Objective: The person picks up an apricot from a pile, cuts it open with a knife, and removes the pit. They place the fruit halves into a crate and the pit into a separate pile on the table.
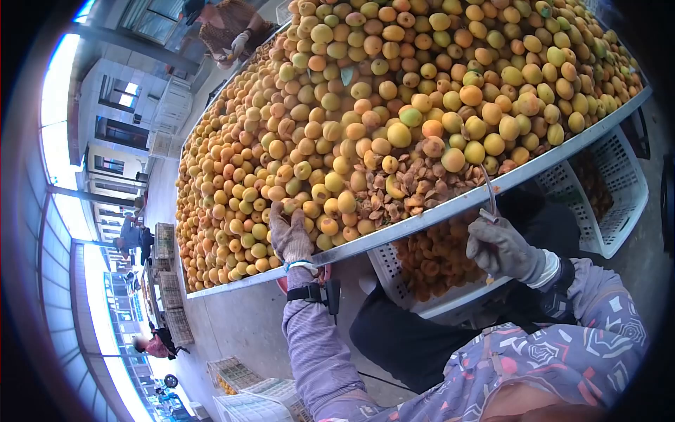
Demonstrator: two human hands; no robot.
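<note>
One gloved right hand (503, 247), clenched round one slim curved tool (491, 193) raised just beside the metal table rim (394, 232). One gloved left hand (292, 238), laid on the heap's near edge with fingers curled against apricots (399, 135); could not tell whether grasping any. Saw apricots heaped past counting across the table, and one patch of brown pits (422, 190) between the hands, close to the rim. Below the rim, found one white crate (385, 269) filled with split, darker orange fruit (432, 264); farther right, another white crate (626, 179) with brownish contents, too dim to name. At lower left, noticed one slatted crate (239, 373) with a few orange fruits (226, 387) showing. Beyond the heap, counted one other person (223, 24) with a gloved hand (240, 43) in view.
</note>
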